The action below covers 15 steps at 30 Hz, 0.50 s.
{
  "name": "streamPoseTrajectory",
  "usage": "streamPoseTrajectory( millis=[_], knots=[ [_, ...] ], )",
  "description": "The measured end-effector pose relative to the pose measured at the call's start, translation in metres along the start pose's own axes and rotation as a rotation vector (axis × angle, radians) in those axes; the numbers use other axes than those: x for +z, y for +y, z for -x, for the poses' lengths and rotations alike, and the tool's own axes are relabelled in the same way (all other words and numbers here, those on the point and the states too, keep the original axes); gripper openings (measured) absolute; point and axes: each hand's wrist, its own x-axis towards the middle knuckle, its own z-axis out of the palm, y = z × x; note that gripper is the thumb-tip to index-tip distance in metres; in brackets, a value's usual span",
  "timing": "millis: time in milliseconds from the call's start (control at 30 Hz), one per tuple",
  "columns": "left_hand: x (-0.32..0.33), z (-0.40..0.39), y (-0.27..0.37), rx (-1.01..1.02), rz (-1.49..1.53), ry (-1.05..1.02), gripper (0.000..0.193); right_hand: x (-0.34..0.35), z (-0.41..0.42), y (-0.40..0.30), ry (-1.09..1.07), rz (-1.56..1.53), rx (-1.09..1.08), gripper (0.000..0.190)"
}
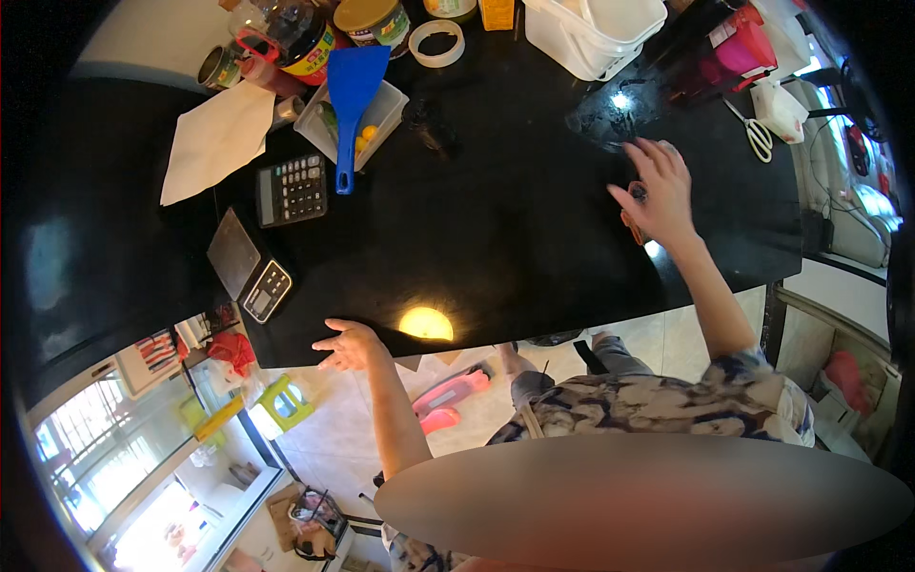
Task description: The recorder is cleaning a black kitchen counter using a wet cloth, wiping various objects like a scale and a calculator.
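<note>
My left hand [350, 346] is over the table's near edge, fingers spread and holding nothing. Nearest to it is a kitchen scale [250, 268] with a metal plate. At the right, my right hand [656, 187] reaches over the black tabletop [457, 236], fingers curved and apart. A small object with a dark round top and an orange-brown part [633, 230] lies partly hidden under that hand; whether they touch, I cannot tell. A wet-looking patch [607, 114] shines just beyond the fingertips. Left of the middle are a black calculator [292, 190] and a blue plastic scraper [350, 100] lying across a plastic tub [386, 118].
Jars, bottles and a tape roll [437, 43] line the back, beside a white plastic bucket [593, 43]. Paper sheets [214, 139] lie at the back left. White-handled scissors [756, 136] lie at the far right. Below the table edge, a pink object [452, 392] is on the floor.
</note>
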Motion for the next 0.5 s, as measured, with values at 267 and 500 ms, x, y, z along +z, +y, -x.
streamPoseTrajectory(
  millis=[267, 500],
  knots=[
    [0.000, -0.003, 0.000, 0.016, -0.007, 0.008, 0.081, 0.068, -0.002, 0.009, 0.032, -0.109, -0.201, 0.069],
    [0.000, 0.001, -0.002, -0.020, 0.022, 0.010, 0.082, 0.087, -0.099, -0.014, 0.377, 0.053, 0.067, 0.042]
  ],
)
